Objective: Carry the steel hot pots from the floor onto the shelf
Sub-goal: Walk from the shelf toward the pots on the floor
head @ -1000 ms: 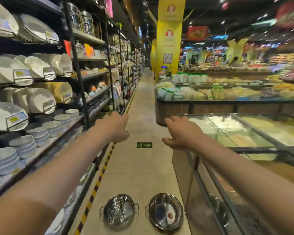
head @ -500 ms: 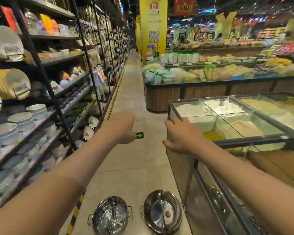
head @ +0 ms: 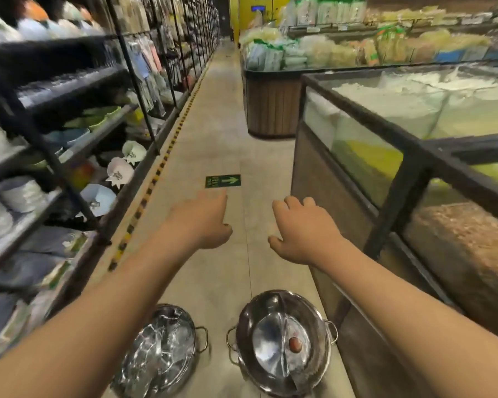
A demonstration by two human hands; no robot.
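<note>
A shop aisle: shelf (head: 78, 139) racks run left of the hands, glass bins right. Both the left hand (head: 200, 222) and right hand (head: 302, 229) hover loose and empty, two steel pots (head: 282, 341) on the floor (head: 224, 133) below them.

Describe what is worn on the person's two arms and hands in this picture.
Nothing is worn that shows. The left hand and right hand are bare: no gloves, rings, watch or bracelets. Both forearms are uncovered to the picture's edge, with no sleeve in sight.
</note>
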